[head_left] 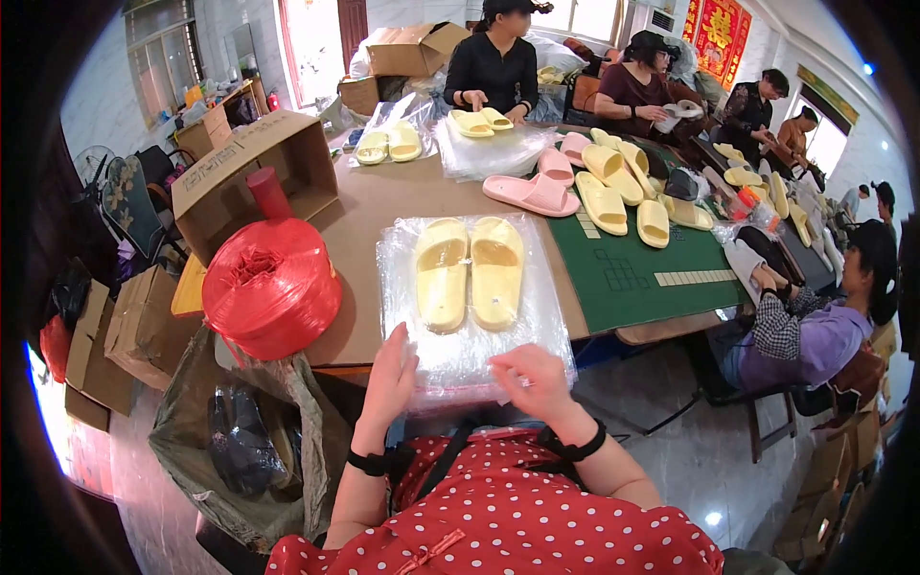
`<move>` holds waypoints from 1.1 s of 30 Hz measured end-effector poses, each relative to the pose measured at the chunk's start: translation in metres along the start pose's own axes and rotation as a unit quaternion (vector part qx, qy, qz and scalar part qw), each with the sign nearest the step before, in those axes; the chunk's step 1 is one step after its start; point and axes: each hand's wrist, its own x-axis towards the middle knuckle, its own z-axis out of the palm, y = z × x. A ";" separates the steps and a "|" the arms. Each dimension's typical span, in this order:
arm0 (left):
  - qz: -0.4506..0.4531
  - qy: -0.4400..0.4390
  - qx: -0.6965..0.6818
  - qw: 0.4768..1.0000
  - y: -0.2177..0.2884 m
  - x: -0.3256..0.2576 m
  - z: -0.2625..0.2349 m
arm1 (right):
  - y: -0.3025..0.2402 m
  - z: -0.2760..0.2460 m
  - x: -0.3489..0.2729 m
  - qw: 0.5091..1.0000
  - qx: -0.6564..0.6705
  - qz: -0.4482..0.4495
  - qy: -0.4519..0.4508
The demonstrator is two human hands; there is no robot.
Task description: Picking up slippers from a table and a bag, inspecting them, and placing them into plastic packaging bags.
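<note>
A pair of pale yellow slippers [470, 278] lies side by side in front of me, toes pointing away. Beneath them is a stack of clear plastic bags [407, 335] at the table's near edge; I cannot tell whether the pair is inside the top bag. My left hand [391, 376] is at the stack's near left edge, open, fingers stretched forward and nothing seen in them. Over the near right part of the stack hovers my right hand [533, 383], its fingers loosely bent and apart, holding nothing that I can see. Both hands are just short of the slipper heels.
Left of the stack sits a large roll of red plastic twine [271, 287], before an open cardboard box [259, 177]. A sack [240, 450] stands below. Yellow and pink slippers [613, 182] crowd the green mat [632, 278] at right. Across the table a person [494, 72] handles yellow slippers.
</note>
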 end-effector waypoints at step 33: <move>0.131 -0.020 0.096 0.986 0.016 -0.004 -0.038 | 0.050 -0.068 -0.011 0.986 -0.153 0.020 -0.066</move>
